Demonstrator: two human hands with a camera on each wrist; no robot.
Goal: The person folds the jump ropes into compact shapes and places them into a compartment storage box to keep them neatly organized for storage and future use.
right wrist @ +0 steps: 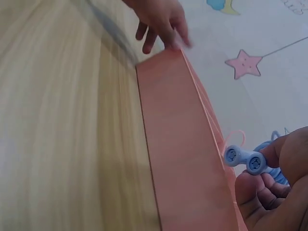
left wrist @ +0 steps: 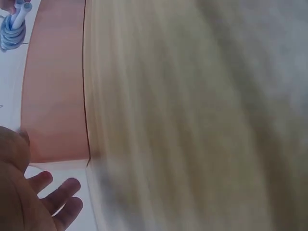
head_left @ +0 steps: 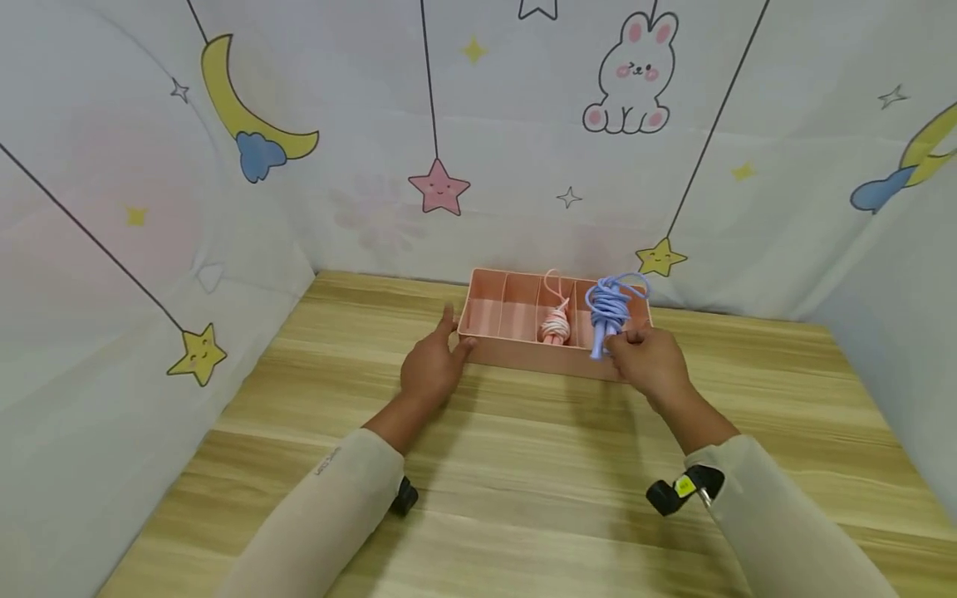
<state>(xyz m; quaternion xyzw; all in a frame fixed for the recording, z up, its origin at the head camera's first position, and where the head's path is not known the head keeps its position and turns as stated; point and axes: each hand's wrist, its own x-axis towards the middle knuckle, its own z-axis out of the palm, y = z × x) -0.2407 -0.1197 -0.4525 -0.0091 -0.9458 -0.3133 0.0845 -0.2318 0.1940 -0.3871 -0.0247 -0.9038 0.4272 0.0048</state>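
A blue jump rope point(head_left: 609, 306), its cord wound round its two handles, hangs over the right part of the pink divided box point(head_left: 538, 355). My right hand point(head_left: 652, 362) pinches the handles between thumb and fingers; their round end caps point(right wrist: 255, 163) face the right wrist camera. A smaller pink-and-white jump rope point(head_left: 556, 325) sits in the box's middle compartment, a loop of its cord standing above the rim. At the box's left end is my left hand point(head_left: 432, 365), thumb touching the front corner and fingers spread along the short side.
The box stands on a wood-grain table point(head_left: 478, 482) near its back edge. Behind and at the sides hangs a white cloth point(head_left: 508, 124) printed with moons, stars and a rabbit. The box's two left compartments point(head_left: 486, 303) hold nothing.
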